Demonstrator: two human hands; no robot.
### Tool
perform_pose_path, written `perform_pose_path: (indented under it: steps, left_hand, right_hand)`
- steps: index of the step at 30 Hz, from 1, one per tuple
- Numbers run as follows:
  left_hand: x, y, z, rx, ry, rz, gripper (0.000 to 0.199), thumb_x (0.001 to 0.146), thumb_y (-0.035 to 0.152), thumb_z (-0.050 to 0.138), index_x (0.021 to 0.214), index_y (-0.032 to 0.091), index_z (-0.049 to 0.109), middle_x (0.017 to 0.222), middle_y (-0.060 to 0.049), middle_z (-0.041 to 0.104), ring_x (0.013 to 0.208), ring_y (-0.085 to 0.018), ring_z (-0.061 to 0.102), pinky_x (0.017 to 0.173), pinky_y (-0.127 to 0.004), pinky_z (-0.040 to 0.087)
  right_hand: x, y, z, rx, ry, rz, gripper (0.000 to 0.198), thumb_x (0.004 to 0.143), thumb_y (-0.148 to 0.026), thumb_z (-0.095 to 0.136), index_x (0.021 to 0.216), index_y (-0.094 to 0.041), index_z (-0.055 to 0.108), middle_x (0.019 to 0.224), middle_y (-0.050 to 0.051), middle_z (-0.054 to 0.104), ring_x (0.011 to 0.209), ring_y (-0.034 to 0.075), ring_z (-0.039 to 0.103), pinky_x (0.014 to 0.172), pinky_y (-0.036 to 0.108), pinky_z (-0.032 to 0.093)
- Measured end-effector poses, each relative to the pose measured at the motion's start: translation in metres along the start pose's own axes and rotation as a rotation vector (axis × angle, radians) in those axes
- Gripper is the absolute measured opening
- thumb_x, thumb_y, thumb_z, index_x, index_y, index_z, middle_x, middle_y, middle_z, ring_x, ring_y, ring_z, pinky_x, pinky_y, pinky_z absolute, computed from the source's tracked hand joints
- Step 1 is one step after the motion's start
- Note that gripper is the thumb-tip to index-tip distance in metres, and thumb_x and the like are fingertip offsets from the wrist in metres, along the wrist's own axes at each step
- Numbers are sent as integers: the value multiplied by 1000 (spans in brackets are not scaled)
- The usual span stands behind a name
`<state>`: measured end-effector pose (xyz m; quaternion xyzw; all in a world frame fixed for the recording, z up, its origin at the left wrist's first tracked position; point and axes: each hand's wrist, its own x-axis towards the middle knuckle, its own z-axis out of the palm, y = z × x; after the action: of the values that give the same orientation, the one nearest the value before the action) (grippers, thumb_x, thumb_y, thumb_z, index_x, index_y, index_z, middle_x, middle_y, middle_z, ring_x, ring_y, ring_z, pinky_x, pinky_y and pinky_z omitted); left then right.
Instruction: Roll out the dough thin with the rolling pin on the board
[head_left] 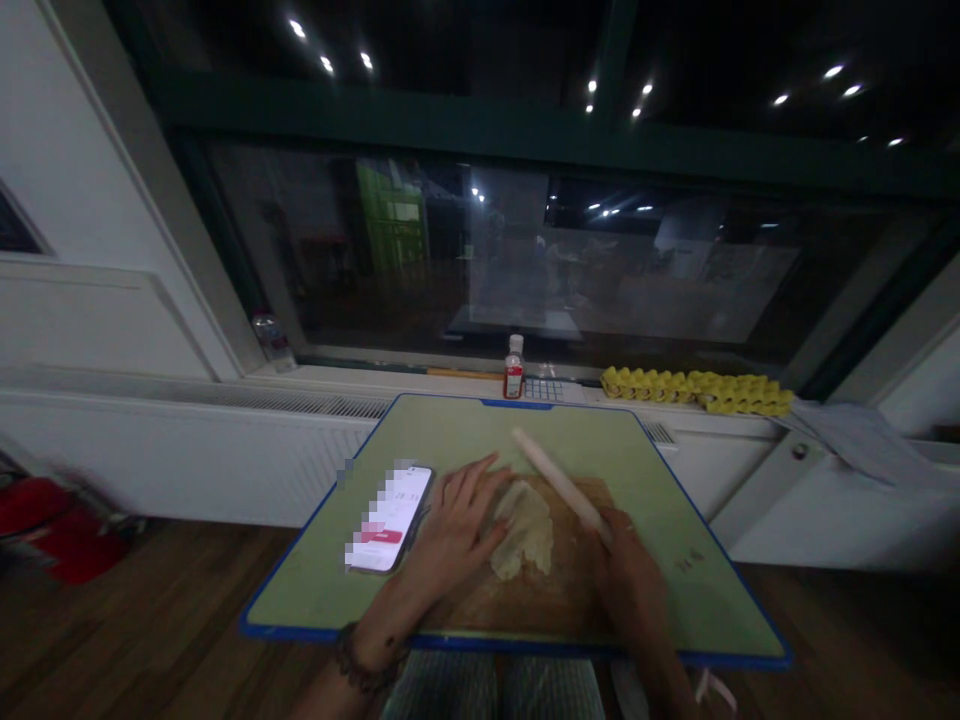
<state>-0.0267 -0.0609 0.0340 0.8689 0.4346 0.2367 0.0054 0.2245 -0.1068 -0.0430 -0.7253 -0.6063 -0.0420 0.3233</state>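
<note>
A thin, uneven sheet of dough [526, 535] lies on a brown wooden board [517, 608]. My left hand [463, 515] rests over the board's left side with fingers spread, its fingertips at the left edge of the dough. In my right hand [626, 560] is one end of a pale wooden rolling pin [559, 478], which slants up and to the left, clear of the dough's middle. The fingers of that hand are wrapped round the pin and somewhat blurred. Left of my left hand, a lit phone [394, 520] lies on the table.
The board sits on a small green table [442, 425] with a blue rim. Behind it, the window sill holds a small bottle with red liquid [514, 368], yellow egg cartons [694, 388] and a clear plastic bottle [274, 342]. A grey cloth [862, 435] hangs at right.
</note>
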Motion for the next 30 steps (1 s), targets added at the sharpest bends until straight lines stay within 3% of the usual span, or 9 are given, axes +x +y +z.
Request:
perform_pose_path:
  steps: [6,13,21,25,30]
  left_hand:
    - [33,-15,32,-81,-300,-88,55,97,47,46,143,16,43,142,-13,52,131,-29,43,111,-45,32]
    - [43,-18,47,-137,-280,-139,72,79,47,70,139,17,43,131,-13,52,124,-30,49,103,-40,41]
    - [55,-30,47,-360,-401,-211,43,77,35,71,113,16,57,111,-9,67,100,-25,63,85,-32,49]
    - [58,-29,41,-336,-283,-213,20,82,31,65,97,18,66,105,-7,70,97,-24,63,85,-31,48]
    - [61,-23,16,-398,-45,-184,16,90,33,56,85,19,64,85,-2,68,81,-18,63,70,-25,45]
  right_hand:
    - [12,-3,3,259,44,111,52,99,-49,21,121,-15,54,91,10,69,74,22,65,63,32,47]
    - [8,-3,1,309,11,105,51,99,-50,22,118,-16,55,89,9,68,76,22,65,67,32,48]
    - [7,-6,-1,245,-34,112,54,99,-48,21,121,-13,55,89,12,69,75,23,65,64,31,46]
    - [6,-8,-2,231,-67,144,56,99,-48,21,128,-13,53,89,11,70,71,22,65,61,31,45]
    - [6,-8,-3,237,-64,128,58,99,-47,19,129,-11,53,90,12,70,76,23,66,66,32,47]
